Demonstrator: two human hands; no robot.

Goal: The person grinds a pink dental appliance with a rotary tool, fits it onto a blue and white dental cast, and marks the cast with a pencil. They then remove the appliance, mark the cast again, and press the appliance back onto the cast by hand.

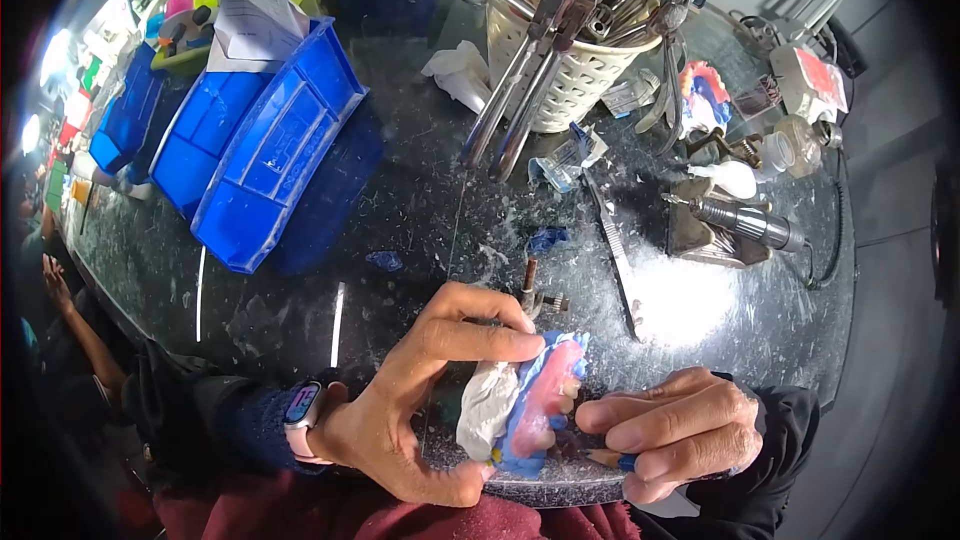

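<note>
Presumably marking, left hand (385, 415) is gripping model (545, 405); right hand (690, 430), at three o'clock, is pinching pencil (627, 463) (next needing steadiness).

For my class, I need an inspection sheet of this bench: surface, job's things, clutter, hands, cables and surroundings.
Surface: dark table, speckled with white.
Job's things: pink, blue and white model; pencil, point near the model.
Clutter: blue bins at left; basket crowded with tools; blue scraps; slim tool lying loose.
Hands: left hand grips the model; right hand holds the pencil.
Cables: dark cord at right, by the handpiece on its stand.
Surroundings: another person's hand at far left; grey floor at right.
</note>
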